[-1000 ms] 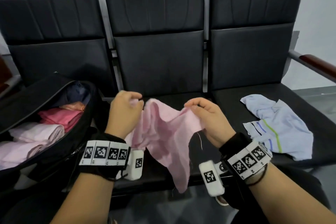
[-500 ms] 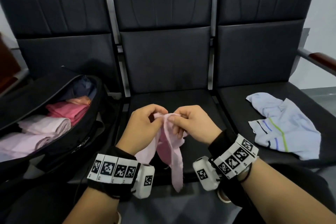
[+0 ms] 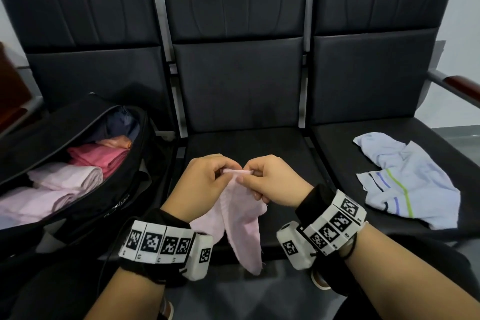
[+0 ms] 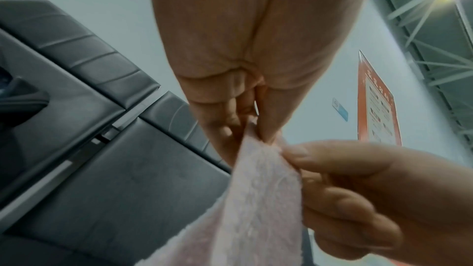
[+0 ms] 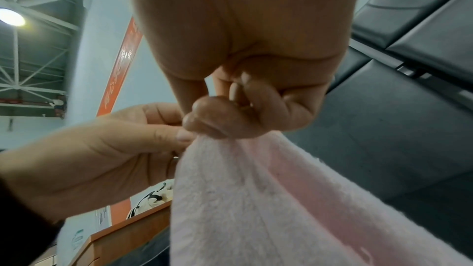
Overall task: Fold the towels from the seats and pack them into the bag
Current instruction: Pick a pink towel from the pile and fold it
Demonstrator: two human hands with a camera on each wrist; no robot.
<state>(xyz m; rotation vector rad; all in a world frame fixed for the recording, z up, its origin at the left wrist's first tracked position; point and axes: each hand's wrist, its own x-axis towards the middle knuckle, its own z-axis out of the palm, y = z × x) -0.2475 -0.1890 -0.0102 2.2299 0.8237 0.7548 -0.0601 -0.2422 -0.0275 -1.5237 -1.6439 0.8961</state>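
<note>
A light pink towel point(image 3: 242, 226) hangs folded in half in front of the middle seat, its top corners brought together. My left hand point(image 3: 207, 182) and my right hand point(image 3: 270, 182) both pinch that top edge, almost touching each other. The left wrist view shows the pink towel point(image 4: 258, 199) dropping from my left fingertips point(image 4: 253, 130). In the right wrist view the pink towel point(image 5: 256, 199) hangs from my curled right fingers point(image 5: 212, 120). An open black bag point(image 3: 85, 122) lies on the left seat with several folded pink towels inside. A pale blue striped towel point(image 3: 407, 182) lies crumpled on the right seat.
Three black padded seats in a row fill the view, the middle seat point(image 3: 246, 148) bare behind my hands. A wooden armrest point(image 3: 465, 83) sticks out at the far right. Grey floor lies below the seat fronts.
My hands came together from well apart, bringing the pink towel's two top corners to meet. The spread towel now hangs doubled and narrow.
</note>
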